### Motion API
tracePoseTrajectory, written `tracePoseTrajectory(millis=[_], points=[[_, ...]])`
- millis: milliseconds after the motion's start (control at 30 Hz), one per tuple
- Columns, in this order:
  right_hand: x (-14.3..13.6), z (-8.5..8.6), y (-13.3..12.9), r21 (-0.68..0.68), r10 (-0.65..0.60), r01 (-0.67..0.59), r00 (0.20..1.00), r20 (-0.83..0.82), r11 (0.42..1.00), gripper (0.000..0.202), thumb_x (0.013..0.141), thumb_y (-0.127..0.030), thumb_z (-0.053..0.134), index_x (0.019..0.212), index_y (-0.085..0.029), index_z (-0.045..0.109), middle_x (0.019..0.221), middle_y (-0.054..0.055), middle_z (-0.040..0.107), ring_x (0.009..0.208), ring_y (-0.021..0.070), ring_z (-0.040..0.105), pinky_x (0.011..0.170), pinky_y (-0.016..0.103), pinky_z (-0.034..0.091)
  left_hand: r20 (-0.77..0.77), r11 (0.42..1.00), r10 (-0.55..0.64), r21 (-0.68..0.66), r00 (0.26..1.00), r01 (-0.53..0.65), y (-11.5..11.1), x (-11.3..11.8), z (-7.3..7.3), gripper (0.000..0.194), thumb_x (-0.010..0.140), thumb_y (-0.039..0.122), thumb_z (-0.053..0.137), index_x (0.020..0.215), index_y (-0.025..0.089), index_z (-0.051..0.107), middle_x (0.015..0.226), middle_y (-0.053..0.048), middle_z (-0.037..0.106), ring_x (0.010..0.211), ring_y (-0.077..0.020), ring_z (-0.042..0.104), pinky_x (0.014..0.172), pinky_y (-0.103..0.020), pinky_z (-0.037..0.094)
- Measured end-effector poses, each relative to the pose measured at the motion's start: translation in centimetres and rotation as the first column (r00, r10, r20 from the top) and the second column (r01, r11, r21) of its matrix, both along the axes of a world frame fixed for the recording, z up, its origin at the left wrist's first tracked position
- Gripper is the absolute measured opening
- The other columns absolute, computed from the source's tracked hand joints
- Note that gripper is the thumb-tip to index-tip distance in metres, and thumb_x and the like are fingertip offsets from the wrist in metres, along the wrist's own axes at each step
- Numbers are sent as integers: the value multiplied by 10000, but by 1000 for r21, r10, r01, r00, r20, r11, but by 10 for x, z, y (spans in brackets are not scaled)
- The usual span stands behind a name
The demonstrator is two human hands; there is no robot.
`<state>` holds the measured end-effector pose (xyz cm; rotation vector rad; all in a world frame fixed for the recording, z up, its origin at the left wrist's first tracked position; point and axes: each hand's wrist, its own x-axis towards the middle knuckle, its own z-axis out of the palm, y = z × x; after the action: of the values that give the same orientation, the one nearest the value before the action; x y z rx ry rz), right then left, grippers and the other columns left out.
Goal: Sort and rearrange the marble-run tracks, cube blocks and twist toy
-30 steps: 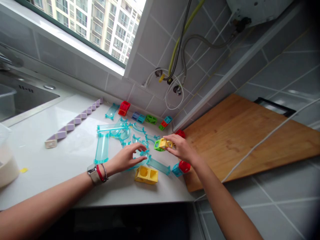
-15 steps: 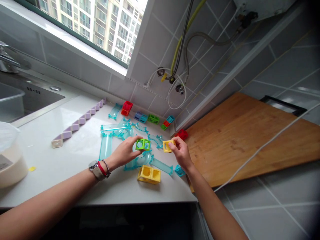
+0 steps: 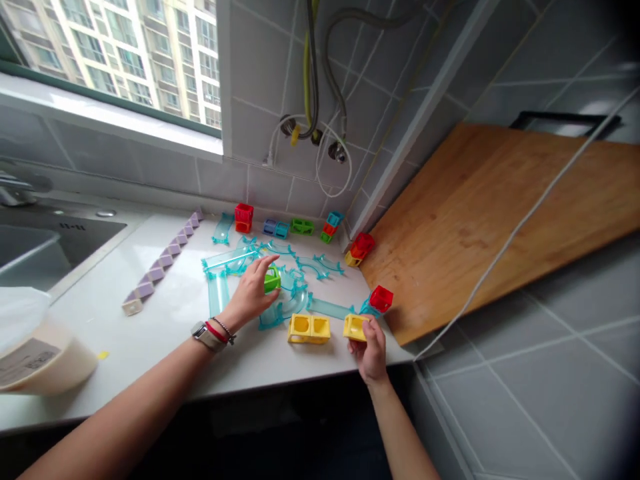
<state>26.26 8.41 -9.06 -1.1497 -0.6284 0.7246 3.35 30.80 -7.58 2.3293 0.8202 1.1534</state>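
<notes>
My left hand point(image 3: 251, 288) has its fingers spread around a green cube block point(image 3: 271, 279), which stands among the clear teal track pieces; part of the cube is hidden behind the fingers. Near the counter's front edge, my right hand point(image 3: 371, 347) pinches a yellow cube block point(image 3: 355, 327) between thumb and fingers. Just left of it sits a joined pair of yellow cube blocks point(image 3: 309, 329). Behind my right hand, a red cube block point(image 3: 381, 299) rests against a teal block point(image 3: 369, 307), beside a straight teal track point(image 3: 331, 307).
Red blocks point(image 3: 244, 218), a purple-and-blue pair point(image 3: 275, 228), green blocks point(image 3: 302, 227) and a mixed stack point(image 3: 331, 227) line the wall. A purple folding snake toy point(image 3: 163, 262), a tub point(image 3: 50, 357) and the sink point(image 3: 90, 227) lie left. A wooden board point(image 3: 480, 233) leans at the right.
The view has shifted. My right hand has moved toward the counter's front with the yellow cube block, nearing the yellow pair. My left fingers have spread around the green cube block.
</notes>
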Motion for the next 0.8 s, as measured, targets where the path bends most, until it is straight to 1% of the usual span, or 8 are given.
tracePoseTrajectory(millis=[100,233,300,400,500,600,700,800], points=[[4,2,3,10,24,-23,999,-28,1000,340,905,-520,700,931,-209,563,680,-43,604,458,73,496,393,179,460,58,998,-45,53,997,42,-7,-3,16,729,874,248,704,1531,211,389,1510,-157,497,1461,-339,434,1198,-562,386],[9,4,5,46,3,3,994,-112,999,365,906,-545,685,884,-220,522,673,-40,619,434,83,499,378,205,489,169,974,-69,224,983,30,-33,-4,39,531,923,226,682,1426,229,512,1535,-133,507,1530,-359,343,1219,-625,337],[10,5,6,58,5,3,990,-139,998,380,886,-545,712,872,-218,518,676,-43,618,424,76,491,375,206,493,129,955,-170,266,977,131,-53,-1,43,462,925,200,687,1368,241,562,1500,-117,553,1520,-355,367,1210,-625,358],[11,7,8,60,47,-38,987,-153,997,411,860,-558,742,848,-211,522,665,-46,606,405,57,449,356,187,464,-32,908,-374,190,927,373,-80,6,33,425,931,226,708,1337,247,585,1345,-109,666,1441,-328,491,1157,-562,463],[13,9,8,67,133,-123,978,-159,990,418,820,-547,788,882,-207,552,690,-51,603,433,49,444,377,179,471,-130,922,-332,164,934,351,-92,11,15,497,889,334,778,1341,248,589,1335,-119,669,1434,-352,488,1178,-589,430],[13,9,6,54,191,-186,974,-119,981,477,696,-427,908,1002,-217,608,872,-28,653,580,73,565,501,209,570,-169,946,-270,139,948,294,-89,14,1,505,890,385,772,1338,240,589,1331,-131,666,1414,-356,503,1164,-591,440],[12,7,7,23,200,-199,978,-65,980,568,616,-346,952,1075,-235,636,1064,9,666,814,148,674,639,277,638,-180,957,-252,98,951,272,-84,13,-6,480,889,393,765,1313,235,608,1304,-140,673,1375,-361,537,1138,-596,458],[11,2,9,8,164,-163,986,-43,987,520,647,-370,931,1070,-231,662,1063,18,671,812,160,679,650,299,640,-145,959,-263,67,954,275,-84,10,-8,492,871,388,780,1310,245,609,1287,-125,681,1317,-349,589,1169,-608,413]])
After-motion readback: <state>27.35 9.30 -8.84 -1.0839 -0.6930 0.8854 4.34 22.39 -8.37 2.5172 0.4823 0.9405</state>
